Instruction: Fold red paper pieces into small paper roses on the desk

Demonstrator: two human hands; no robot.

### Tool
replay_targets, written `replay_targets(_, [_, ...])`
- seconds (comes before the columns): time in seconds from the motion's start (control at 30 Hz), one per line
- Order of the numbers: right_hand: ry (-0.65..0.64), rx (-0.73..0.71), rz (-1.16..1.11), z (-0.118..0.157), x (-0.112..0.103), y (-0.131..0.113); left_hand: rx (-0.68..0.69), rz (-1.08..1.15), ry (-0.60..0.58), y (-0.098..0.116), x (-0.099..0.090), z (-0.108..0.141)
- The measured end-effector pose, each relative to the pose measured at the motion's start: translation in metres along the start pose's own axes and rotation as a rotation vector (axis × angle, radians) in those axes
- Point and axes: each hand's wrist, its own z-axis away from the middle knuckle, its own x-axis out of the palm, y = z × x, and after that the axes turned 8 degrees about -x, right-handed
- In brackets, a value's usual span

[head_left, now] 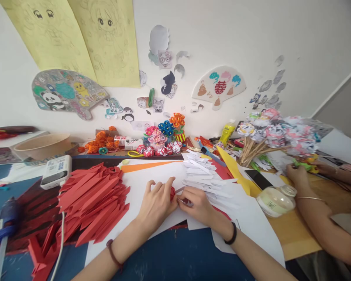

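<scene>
My left hand (155, 205) is closed on a small red folded paper piece (172, 192), much of it hidden behind the fingers. Beside it, my right hand (198, 206) pinches a thin white paper strip (180, 192) against the red piece. Both hands meet over large white sheets (155, 178). To the left lies a big pile of red folded paper strips (95, 199). Just beyond my right hand is a heap of white folded strips (203, 171).
A blue glue gun (6, 222) and a white box-shaped device (57, 171) lie left. At right stand a bottle (276, 200), a phone (259, 179) and paper flowers on sticks (272, 132). Another person's hand (298, 175) holds green material. Small flower pots (179, 136) line the wall.
</scene>
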Motion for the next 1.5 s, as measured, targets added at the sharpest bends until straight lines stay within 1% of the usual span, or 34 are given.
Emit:
replay_targets(0.4, [-0.018,0.002,-0.028,0.0,0.0,-0.001,-0.004,0.035,-0.063,0.002,0.006,0.002])
replay_targets(0.6, [0.005,-0.008,-0.015,-0.001,0.001,-0.001,-0.009,0.067,-0.068,0.002,0.007,0.002])
replay_targets(0.73, [-0.011,0.0,-0.011,0.0,0.001,0.0,-0.006,0.075,-0.081,-0.001,0.008,0.003])
replay_targets(0.87, [-0.054,0.039,0.007,0.002,-0.001,0.003,-0.038,0.171,-0.136,-0.009,0.007,0.003])
replay_targets(0.93, [-0.048,0.08,0.028,0.003,-0.001,0.005,-0.063,0.248,-0.162,-0.013,0.005,0.002])
replay_targets(1.0, [-0.034,0.125,0.049,0.003,-0.002,0.006,-0.069,0.285,-0.155,-0.016,0.002,0.001])
replay_targets(1.1, [-0.02,0.177,0.077,0.002,-0.004,0.008,-0.036,0.265,-0.128,-0.017,-0.002,0.0])
replay_targets(1.27, [-0.018,0.199,0.111,0.003,-0.005,0.01,-0.007,0.214,-0.114,-0.016,-0.005,-0.001])
replay_targets(1.4, [-0.025,0.175,0.095,0.003,-0.004,0.009,-0.023,0.155,-0.098,-0.014,-0.004,0.0])
replay_targets(1.5, [-0.032,0.124,0.105,0.004,-0.003,0.007,-0.056,0.132,-0.103,-0.011,-0.005,0.002])
